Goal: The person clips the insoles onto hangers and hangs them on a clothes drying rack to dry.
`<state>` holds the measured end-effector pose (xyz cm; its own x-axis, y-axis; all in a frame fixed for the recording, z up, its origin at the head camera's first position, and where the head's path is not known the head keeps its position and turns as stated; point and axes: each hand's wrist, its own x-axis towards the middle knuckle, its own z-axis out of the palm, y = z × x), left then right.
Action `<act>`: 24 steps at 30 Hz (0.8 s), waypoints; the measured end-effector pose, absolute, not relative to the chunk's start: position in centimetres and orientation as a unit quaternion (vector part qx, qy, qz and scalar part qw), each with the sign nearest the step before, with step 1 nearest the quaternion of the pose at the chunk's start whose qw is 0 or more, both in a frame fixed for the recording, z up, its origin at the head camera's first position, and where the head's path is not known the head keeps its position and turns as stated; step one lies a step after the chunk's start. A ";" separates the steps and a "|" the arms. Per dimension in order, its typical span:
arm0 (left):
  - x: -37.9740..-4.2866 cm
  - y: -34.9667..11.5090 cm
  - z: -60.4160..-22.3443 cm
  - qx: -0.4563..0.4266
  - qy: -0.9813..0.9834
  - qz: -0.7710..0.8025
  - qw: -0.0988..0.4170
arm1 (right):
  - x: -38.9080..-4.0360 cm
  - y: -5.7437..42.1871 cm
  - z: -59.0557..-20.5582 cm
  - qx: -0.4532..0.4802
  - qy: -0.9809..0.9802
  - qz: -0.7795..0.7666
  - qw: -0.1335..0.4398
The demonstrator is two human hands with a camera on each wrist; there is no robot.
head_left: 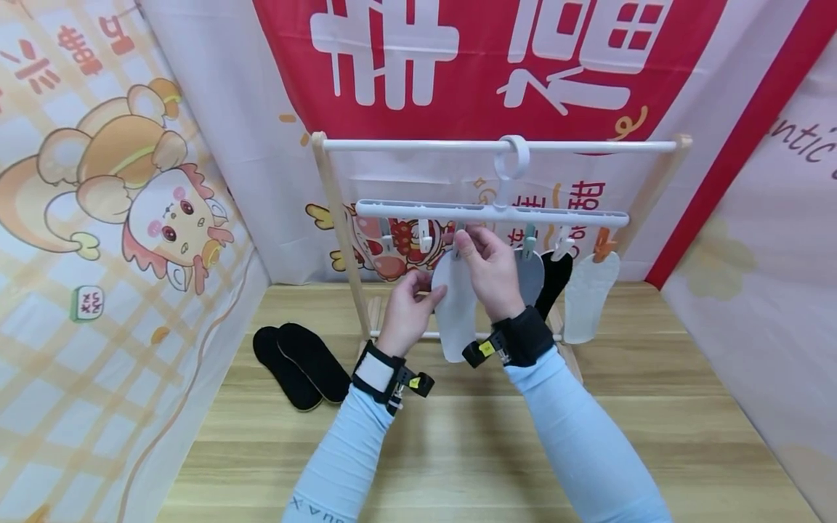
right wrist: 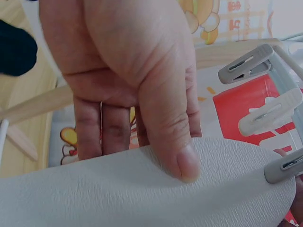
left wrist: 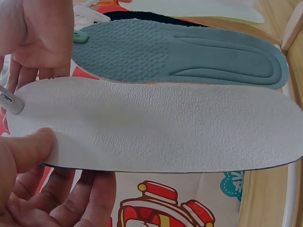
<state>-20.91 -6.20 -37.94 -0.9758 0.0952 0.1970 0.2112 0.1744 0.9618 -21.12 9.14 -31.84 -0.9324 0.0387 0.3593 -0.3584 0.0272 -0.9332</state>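
A pale, textured insole [head_left: 455, 312] hangs toe end up, with the tip of a grey clip [left wrist: 13, 101] over its upper end. My left hand [head_left: 407, 309] pinches the insole's left edge near that end, thumb [right wrist: 187, 163] on the pale face and fingers behind. At the clip, my right hand [head_left: 492, 272] has its thumb and fingers around the top, mostly hidden in the wrist views. The clip belongs to a white hanger [head_left: 490, 212] hooked over the rack's top bar. Beside this insole hangs a grey-blue insole [left wrist: 189, 54] from a green clip [head_left: 529, 240].
Farther right hang a black insole [head_left: 554, 280] and a white insole [head_left: 591, 298], the latter from an orange clip [head_left: 603, 245]. Two free clips, one grey [right wrist: 246, 66] and one white [right wrist: 270, 113], hang to the left. Two black insoles [head_left: 307, 363] lie overlapping on the wooden table [head_left: 458, 450].
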 end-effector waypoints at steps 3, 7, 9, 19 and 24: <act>-21.3 -6.2 -38.1 -0.103 -0.768 -0.631 0.046 | -21.1 9.3 -31.8 0.109 -0.707 0.685 0.138; -21.7 -6.3 -38.0 -0.111 -0.770 -0.627 0.047 | -21.0 9.5 -31.9 0.117 -0.724 0.664 0.148; -21.8 -6.3 -38.0 -0.111 -0.771 -0.626 0.046 | -21.0 9.7 -32.0 0.128 -0.732 0.650 0.160; -22.3 -6.5 -37.5 -0.111 -0.777 -0.617 0.058 | -19.9 10.7 -32.2 0.147 -0.746 0.615 0.209; -22.1 -6.5 -37.6 -0.107 -0.777 -0.618 0.054 | -18.8 11.3 -32.5 0.135 -0.753 0.604 0.223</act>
